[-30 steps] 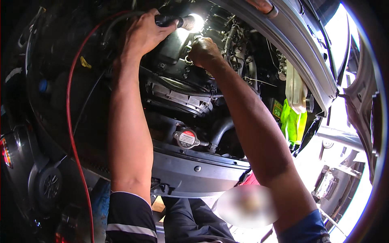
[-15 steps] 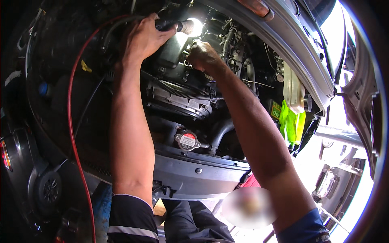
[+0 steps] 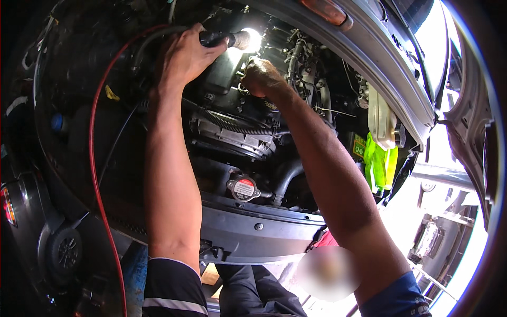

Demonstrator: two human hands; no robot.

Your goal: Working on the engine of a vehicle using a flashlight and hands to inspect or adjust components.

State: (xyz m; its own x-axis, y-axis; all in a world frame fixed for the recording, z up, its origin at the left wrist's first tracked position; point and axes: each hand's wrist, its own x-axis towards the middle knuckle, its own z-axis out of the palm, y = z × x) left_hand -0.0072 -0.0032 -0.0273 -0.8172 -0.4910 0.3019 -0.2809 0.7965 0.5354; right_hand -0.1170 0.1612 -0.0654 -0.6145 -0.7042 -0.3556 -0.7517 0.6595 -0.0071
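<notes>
My left hand (image 3: 187,55) is closed around a black cylindrical work light (image 3: 222,38), whose lit end shines brightly over the engine (image 3: 219,74). To its right and a little lower, my right hand (image 3: 259,76) has its fingers curled among fittings beside the dark engine cover; what they grip is hidden. Below both hands run a ribbed black hose (image 3: 232,124) and, farther down, a metal radiator cap (image 3: 244,188) with a red-and-white label.
A red hose (image 3: 94,153) loops along the left. A pale reservoir (image 3: 383,119) and bright green plastic (image 3: 380,164) sit at right, under the curved silver body edge (image 3: 385,63). The front crossmember (image 3: 237,235) crosses below. A dark wheel (image 3: 66,251) shows lower left.
The whole view has shifted slightly downward in the picture. Both hands hold much the same places on the light and at the engine, with no clear change of grip.
</notes>
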